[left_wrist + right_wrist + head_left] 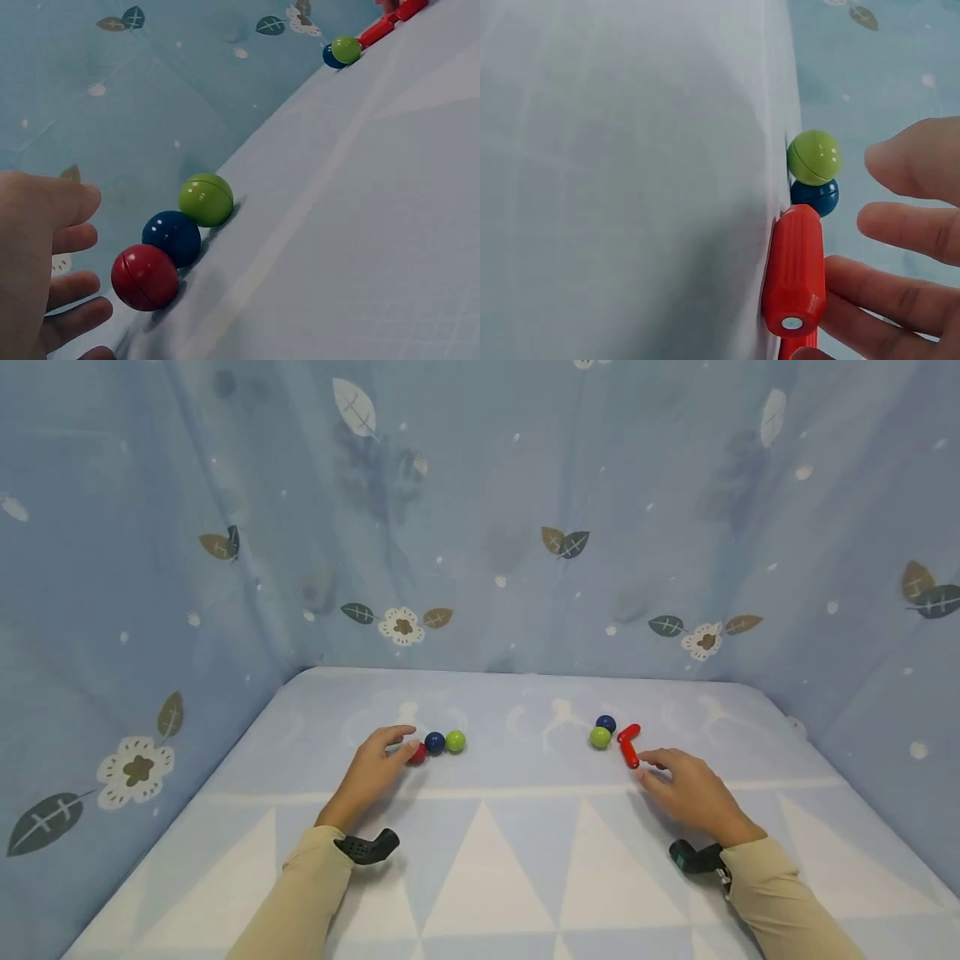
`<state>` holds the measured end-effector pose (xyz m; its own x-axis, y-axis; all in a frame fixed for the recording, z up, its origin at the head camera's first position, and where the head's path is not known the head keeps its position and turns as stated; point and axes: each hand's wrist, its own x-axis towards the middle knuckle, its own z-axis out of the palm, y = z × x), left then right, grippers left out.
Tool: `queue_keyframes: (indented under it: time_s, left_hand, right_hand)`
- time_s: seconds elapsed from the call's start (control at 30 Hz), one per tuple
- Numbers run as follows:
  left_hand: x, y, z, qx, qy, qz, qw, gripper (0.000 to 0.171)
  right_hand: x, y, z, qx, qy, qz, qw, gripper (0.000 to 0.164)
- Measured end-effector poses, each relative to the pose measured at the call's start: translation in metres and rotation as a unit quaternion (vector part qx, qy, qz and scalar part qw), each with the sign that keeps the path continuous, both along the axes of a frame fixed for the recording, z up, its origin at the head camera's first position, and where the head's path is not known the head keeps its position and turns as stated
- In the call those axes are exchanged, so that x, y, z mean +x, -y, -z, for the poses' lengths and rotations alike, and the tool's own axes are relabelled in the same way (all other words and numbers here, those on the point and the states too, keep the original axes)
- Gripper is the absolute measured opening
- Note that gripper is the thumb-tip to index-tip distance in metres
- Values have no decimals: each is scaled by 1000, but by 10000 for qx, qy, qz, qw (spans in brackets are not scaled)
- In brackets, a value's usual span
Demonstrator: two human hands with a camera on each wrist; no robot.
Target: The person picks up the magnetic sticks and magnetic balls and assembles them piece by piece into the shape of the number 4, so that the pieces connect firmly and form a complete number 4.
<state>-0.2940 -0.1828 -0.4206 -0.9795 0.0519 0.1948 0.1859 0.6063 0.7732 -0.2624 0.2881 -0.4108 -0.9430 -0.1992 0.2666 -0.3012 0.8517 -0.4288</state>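
At the left, my left hand [377, 770] hovers with loose, parted fingers beside a shiny red ball [145, 277]. In the left wrist view a small gap shows between its fingertips and that ball. A dark blue ball [435, 743] and a lime green ball [455, 741] follow it in a row. On the right, my right hand [693, 793] has its fingers spread beside a ribbed red rod [795, 271] with a pale disc at its end. Whether a fingertip touches the rod I cannot tell. A second red rod [632, 732] meets its far end at an angle.
Just left of the rods sit another green ball [600, 738] and a blue ball [606, 722], close together. A patterned cloth [495, 860] covers the table. Blue printed curtains [480, 510] stand at the back and both sides.
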Motion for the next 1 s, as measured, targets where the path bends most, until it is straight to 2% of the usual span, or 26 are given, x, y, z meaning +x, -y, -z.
queue_keyframes:
  time_s: [0.13,0.3,0.63,1.0]
  left_hand:
    - [-7,-1,1,231,-99,6,9997,42]
    - [-10,-3,4,207,-50,-28,9998,38]
    - [-6,-2,16,74,61,-68,9999,36]
    - [-3,-5,14,-307,-24,-52,9995,41]
  right_hand:
    - [-2,-4,-1,-89,58,66,9999,38]
    - [-3,-8,3,-54,172,38,9998,36]
    - [-5,-10,9,94,242,25,9997,34]
    - [-5,-10,10,118,315,104,9994,32]
